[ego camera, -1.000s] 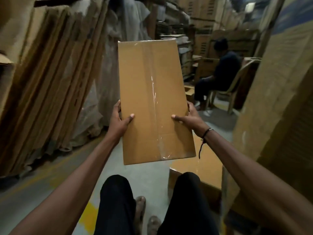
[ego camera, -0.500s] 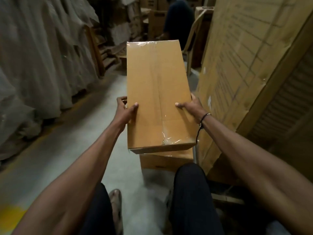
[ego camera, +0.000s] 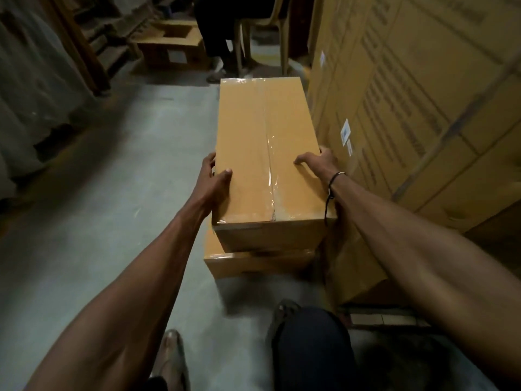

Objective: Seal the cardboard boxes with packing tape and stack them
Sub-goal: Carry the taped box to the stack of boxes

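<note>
Gripping the taped box (ego camera: 265, 153) by its two long sides, left hand (ego camera: 212, 180) and right hand (ego camera: 318, 162) each curl fingers down the side with a thumb on top, likely to keep it level while setting it down. It sits on or just above a second box (ego camera: 253, 263) on the floor (ego camera: 127, 193), nearly aligned but shifted slightly toward the stacked cartons (ego camera: 423, 108) at right; contact can't be confirmed. Clear tape (ego camera: 270, 165) runs along the top seam, so sealing looks done, stacking in progress. Count: two small boxes in stack, one open box (ego camera: 172, 49) at far end of floor, two hands, both grasping.
</note>
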The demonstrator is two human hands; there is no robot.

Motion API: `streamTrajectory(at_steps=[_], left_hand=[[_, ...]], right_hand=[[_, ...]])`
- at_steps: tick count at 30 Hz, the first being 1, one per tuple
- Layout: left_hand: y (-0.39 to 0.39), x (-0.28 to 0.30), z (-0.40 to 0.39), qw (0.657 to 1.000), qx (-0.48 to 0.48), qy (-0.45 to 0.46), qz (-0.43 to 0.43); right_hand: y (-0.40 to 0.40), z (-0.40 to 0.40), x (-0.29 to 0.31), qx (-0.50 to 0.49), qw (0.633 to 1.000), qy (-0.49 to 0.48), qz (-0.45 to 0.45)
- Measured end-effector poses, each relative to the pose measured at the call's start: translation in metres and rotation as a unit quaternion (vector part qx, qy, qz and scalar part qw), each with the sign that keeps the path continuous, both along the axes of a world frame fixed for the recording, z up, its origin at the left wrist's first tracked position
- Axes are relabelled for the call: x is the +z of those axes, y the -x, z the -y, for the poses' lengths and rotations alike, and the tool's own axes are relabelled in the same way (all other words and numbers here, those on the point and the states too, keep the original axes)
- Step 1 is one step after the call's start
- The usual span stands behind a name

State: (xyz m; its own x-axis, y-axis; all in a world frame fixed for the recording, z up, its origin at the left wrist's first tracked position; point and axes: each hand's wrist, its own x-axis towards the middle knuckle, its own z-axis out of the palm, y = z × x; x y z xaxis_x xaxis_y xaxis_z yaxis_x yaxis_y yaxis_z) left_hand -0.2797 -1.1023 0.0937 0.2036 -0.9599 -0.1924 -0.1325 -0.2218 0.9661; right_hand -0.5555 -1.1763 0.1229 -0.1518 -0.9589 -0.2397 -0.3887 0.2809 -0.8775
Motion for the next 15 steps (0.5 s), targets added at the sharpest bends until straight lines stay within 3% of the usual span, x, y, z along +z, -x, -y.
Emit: streamTrajectory(at_steps=[7, 15], left_hand=[[0.011, -0.061, 0.014, 1.000, -0.012, -0.023, 0.014], [0.016, -0.071, 0.030, 0.999, -0.010, -0.019, 0.036]], right_hand=[[0.025, 0.051, -0.102, -0.021, 0.999, -0.034, 0.004], [0.009, 0.044, -0.080, -0.020, 0.999, -0.034, -0.011]])
